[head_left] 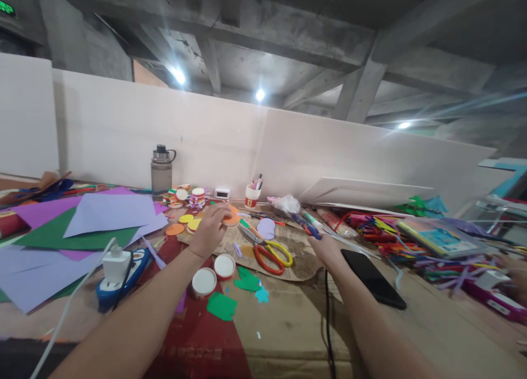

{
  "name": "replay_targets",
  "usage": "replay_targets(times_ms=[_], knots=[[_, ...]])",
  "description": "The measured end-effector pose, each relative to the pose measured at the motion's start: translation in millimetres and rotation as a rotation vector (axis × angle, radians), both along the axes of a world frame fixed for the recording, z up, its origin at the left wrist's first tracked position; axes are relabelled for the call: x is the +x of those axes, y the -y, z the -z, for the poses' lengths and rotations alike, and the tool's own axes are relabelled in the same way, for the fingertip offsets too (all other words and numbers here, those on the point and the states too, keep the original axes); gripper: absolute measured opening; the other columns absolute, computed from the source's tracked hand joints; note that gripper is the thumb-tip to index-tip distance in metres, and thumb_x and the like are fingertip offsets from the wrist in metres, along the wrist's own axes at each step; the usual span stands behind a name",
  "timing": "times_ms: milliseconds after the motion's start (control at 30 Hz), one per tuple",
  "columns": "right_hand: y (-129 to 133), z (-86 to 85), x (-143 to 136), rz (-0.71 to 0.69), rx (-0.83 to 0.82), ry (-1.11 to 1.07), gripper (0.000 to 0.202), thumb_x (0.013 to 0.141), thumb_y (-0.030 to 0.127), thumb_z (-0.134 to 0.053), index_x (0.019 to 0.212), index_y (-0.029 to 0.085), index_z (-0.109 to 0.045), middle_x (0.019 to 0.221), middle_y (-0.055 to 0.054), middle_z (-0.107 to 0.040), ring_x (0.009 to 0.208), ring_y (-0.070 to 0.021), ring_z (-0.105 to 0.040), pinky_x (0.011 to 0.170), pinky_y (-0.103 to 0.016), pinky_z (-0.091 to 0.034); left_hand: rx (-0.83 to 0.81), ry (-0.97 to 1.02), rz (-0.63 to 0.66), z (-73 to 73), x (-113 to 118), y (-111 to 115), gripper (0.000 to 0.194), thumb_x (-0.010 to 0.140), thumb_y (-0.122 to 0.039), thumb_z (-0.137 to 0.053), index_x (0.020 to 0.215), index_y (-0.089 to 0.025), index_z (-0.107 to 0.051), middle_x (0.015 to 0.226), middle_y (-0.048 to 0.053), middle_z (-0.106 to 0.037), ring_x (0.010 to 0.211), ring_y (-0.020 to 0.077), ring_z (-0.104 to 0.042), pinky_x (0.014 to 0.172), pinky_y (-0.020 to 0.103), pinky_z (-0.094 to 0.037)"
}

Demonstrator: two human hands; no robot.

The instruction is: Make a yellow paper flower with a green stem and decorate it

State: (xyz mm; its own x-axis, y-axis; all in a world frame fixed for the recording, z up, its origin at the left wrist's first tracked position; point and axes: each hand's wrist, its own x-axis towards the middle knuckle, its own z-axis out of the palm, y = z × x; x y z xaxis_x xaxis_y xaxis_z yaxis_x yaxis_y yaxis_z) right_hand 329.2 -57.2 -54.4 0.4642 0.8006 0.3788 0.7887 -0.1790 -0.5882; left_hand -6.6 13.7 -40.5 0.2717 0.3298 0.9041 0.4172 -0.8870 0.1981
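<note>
- Orange disc (233, 217): located at the left hand (211, 229), toward the rear of the surface; the fingertips appear to pinch its near edge.
- Right hand (325, 248): fingers wrapped around a blue corded tool (312, 228), apparently a glue gun; index finger position cannot be told.
- Step in hand, as judged: disc held for gluing. The next move calls for a steady disc and a controlled tool tip.
- Edges: scissors (272, 252) lie between the hands; phone (373, 278) beside the right forearm; white panel (206, 132) behind.
- Room: foreground cardboard (288, 335), between the forearms, past the cord (328, 318).
</note>
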Motion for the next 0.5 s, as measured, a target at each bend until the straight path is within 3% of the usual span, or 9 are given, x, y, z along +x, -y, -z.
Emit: replay_targets(times_ms=[100,200,267,400,500], knots=[[2,-5.5,-13,-0.040,0.061,-0.316,0.026,0.069,0.030,-0.049,0.085,0.016,-0.064,0.063,-0.003,-0.058,0.056,-0.0186,-0.055,0.055,-0.030,-0.044,0.031,-0.027,-0.015,2.8,1,-2,0.038,0.069,0.007,-0.048,0.093,-0.021,-0.056,0.107,0.008,-0.064,0.112,0.0221,-0.058,0.095,0.040,-0.050],[9,-9.3,-35,-0.277,0.264,-0.691,0.028,0.063,0.028,-0.057,0.090,0.021,-0.057,0.074,0.001,-0.058,0.057,-0.0140,-0.052,0.057,-0.028,-0.048,0.026,-0.057,-0.043,4.2,1,-3,0.039,0.070,0.006,-0.049,0.097,-0.021,-0.055,0.108,0.008,-0.064,0.110,0.0218,-0.059,0.095,0.040,-0.050],[16,-11.8,-50,-0.391,0.309,-0.712,0.031,0.063,0.025,-0.060,0.093,0.023,-0.054,0.075,0.003,-0.058,0.059,-0.0139,-0.054,0.059,-0.027,-0.048,0.009,-0.079,-0.052,3.9,2,-2,0.039,0.070,0.006,-0.050,0.098,-0.021,-0.053,0.109,0.008,-0.064,0.110,0.0218,-0.059,0.096,0.040,-0.050],[30,-17.5,-70,-0.566,0.221,-0.708,0.035,0.071,0.031,-0.066,0.103,0.025,-0.053,0.082,0.001,-0.065,0.058,-0.0160,-0.057,0.056,-0.030,-0.048,-0.017,-0.101,-0.049,1.8,4,1,0.033,0.072,0.003,-0.051,0.095,-0.021,-0.052,0.111,0.007,-0.064,0.111,0.0213,-0.058,0.097,0.040,-0.049],[37,-19.9,-78,-0.628,0.187,-0.703,0.039,0.074,0.037,-0.067,0.109,0.026,-0.055,0.103,-0.004,-0.069,0.082,-0.0229,-0.066,0.068,-0.035,-0.054,-0.033,-0.100,-0.041,0.9,7,3,0.029,0.074,0.001,-0.052,0.092,-0.021,-0.052,0.110,0.007,-0.065,0.111,0.0211,-0.059,0.098,0.041,-0.049]])
